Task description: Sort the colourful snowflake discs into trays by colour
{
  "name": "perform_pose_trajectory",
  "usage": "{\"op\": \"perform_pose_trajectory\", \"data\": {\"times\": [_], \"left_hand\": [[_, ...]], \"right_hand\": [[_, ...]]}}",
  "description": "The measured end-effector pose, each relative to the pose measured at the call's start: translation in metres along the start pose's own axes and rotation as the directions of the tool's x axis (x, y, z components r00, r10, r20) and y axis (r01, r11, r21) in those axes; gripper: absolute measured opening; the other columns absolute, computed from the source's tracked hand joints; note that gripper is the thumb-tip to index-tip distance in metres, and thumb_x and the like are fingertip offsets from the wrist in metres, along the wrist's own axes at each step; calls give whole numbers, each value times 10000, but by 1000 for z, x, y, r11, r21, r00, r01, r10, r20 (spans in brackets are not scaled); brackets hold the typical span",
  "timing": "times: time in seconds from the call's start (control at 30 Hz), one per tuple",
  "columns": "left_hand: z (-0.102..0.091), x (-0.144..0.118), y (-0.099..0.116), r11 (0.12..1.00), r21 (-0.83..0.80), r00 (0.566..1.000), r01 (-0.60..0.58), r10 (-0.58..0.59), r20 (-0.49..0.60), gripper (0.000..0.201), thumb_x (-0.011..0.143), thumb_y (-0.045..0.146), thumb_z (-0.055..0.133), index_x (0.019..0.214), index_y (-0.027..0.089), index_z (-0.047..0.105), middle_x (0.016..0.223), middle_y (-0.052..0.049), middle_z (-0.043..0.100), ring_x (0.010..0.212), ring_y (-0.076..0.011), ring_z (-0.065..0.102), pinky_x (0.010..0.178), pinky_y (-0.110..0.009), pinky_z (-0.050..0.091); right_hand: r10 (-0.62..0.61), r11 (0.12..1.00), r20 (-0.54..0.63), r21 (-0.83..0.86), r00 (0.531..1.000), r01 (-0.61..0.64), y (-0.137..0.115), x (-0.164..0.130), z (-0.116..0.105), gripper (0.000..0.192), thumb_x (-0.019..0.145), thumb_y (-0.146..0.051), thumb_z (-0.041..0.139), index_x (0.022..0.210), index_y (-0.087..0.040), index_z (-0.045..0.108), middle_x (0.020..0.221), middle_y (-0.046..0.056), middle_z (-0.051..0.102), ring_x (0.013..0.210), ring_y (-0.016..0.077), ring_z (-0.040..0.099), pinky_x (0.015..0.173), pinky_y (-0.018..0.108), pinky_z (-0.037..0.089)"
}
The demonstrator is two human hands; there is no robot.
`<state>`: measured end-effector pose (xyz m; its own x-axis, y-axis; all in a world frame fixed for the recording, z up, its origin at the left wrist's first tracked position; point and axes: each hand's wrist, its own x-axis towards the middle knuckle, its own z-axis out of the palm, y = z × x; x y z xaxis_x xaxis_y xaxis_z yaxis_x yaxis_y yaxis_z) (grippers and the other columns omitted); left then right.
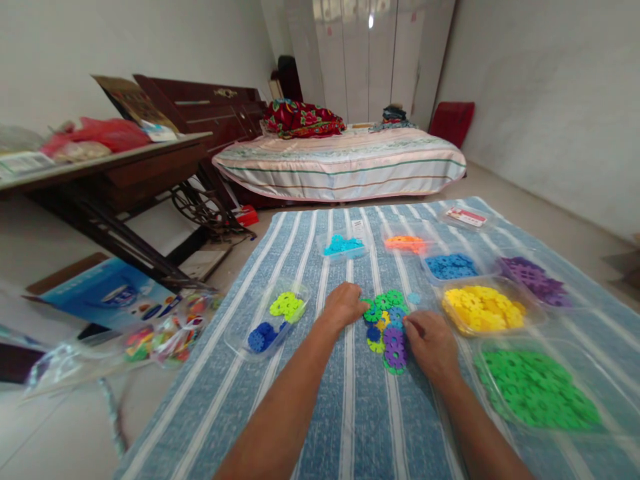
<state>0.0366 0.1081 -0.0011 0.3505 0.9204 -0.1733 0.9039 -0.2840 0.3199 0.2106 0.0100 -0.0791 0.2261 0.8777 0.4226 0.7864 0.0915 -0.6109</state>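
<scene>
A flat cluster of interlocking plastic discs [384, 328], green, yellow, blue and purple, lies on the striped cloth between my hands. My left hand [344, 305] is closed, with its fingertips gripping the cluster's upper left edge at a green disc. At the right edge my right hand [433, 343] is closed in a pinch against the cluster. A speck of orange shows by its fingertips, but what they hold is mostly hidden. Just above the right hand lies a loose light blue disc [413, 298].
Clear boxes hold green discs [540, 387], yellow discs [483, 309], purple discs [535, 280], blue discs [451, 267], orange discs [406, 243] and turquoise discs [343, 245]. Left of my hands, another box [235, 333] holds lime and dark blue discs. A bed [340, 167] stands beyond.
</scene>
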Motion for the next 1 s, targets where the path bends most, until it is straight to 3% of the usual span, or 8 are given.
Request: {"op": "perform_pose_trajectory", "data": {"times": [0.2, 0.4, 0.57, 0.73, 0.8, 0.9, 1.0], "left_hand": [[1, 3, -7, 994, -104, 999, -29, 32, 28, 147, 642, 221, 628, 764, 149, 670, 720, -11, 642, 674, -139, 572, 578, -217, 377], [2, -1, -10, 982, -181, 997, -58, 65, 33, 116, 603, 265, 662, 637, 155, 652, 617, 11, 593, 625, -137, 546, 564, -224, 355], [5, 0, -12, 964, -264, 1000, -18, 23, 15, 197, 478, 214, 742, 622, 150, 624, 600, 20, 566, 591, -138, 526, 530, -233, 341], [3, -5, -17, 932, -361, 999, 34, -35, 2, 162, 521, 199, 702, 578, 131, 565, 525, 45, 502, 519, -98, 472, 489, -210, 327], [-1, -10, -19, 883, -467, 999, 50, -46, 19, 150, 567, 208, 669, 563, 132, 540, 489, 53, 483, 483, -81, 451, 473, -201, 327], [-5, -18, -13, 707, -699, 994, 105, -77, 71, 161, 589, 216, 660, 579, 137, 520, 442, 63, 460, 423, -63, 416, 434, -190, 308], [-4, -26, 17, 537, -833, 990, 138, -70, 119, 222, 562, 244, 709, 589, 138, 516, 442, 62, 465, 419, -58, 431, 425, -182, 318]], "right_hand": [[20, 1000, 1, 6, 1000, -20, -3, 0, -2, 231, 818, -323, 466, 737, -198, 641, 804, 39, 644, 803, 175, 542, 767, 304, 394], [12, 1000, -23, 17, 1000, -12, -3, 0, -2, 232, 817, -320, 459, 737, -202, 642, 803, 40, 643, 798, 176, 543, 765, 307, 396], [9, 1000, -19, 13, 1000, -9, -3, 0, -1, 231, 812, -324, 461, 735, -206, 644, 800, 41, 645, 791, 181, 544, 761, 313, 400], [10, 1000, -9, 16, 1000, -10, -2, 0, -1, 226, 809, -318, 468, 732, -201, 645, 804, 41, 647, 794, 178, 544, 767, 311, 400], [10, 1000, -10, 11, 1000, -10, -1, 0, -1, 225, 809, -316, 469, 739, -200, 648, 803, 43, 646, 796, 178, 543, 766, 310, 402], [6, 1000, -6, 5, 1000, -6, -1, 1, -1, 230, 813, -315, 460, 744, -199, 647, 808, 45, 645, 802, 180, 544, 768, 311, 401], [5, 1000, 4, -6, 1000, -5, 0, 0, 0, 237, 807, -328, 457, 733, -195, 640, 795, 48, 642, 783, 184, 543, 749, 310, 400]]}}
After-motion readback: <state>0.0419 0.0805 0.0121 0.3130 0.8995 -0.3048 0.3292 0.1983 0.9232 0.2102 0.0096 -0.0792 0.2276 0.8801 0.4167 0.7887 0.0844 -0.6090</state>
